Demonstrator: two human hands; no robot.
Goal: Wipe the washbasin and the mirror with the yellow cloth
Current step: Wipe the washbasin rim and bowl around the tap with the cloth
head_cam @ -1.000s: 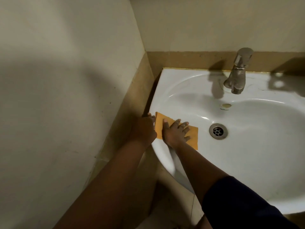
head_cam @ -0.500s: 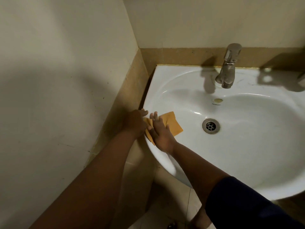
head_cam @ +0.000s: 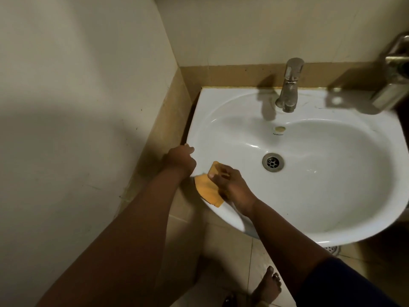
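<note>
Since half a second ago, the cloth (head_cam: 208, 188) has been drawn back from inside the bowl onto the basin's (head_cam: 332, 218) front-left rim, and it now hangs partly over the outer edge. It is gripped in the right hand (head_cam: 230, 185), with the fingers curled closed over its upper end. The left hand (head_cam: 180, 159) is set against the left edge of the basin, just beside the cloth; its fingers are bent over the rim, but whether anything is actually clasped cannot be told.

The drain (head_cam: 273, 162) is seen in the bowl, to the right of the right hand and apart from it. A tap (head_cam: 288, 85) stands at the back of the basin, with an overflow hole (head_cam: 280, 129) below it. At the upper right edge, a metal fitting (head_cam: 394, 80) is partly cut off. The basin is hemmed in by a wall (head_cam: 77, 107) close on its left. On the tiled floor (head_cam: 223, 251) below, a bare foot (head_cam: 269, 286) is visible. No mirror is in view.
</note>
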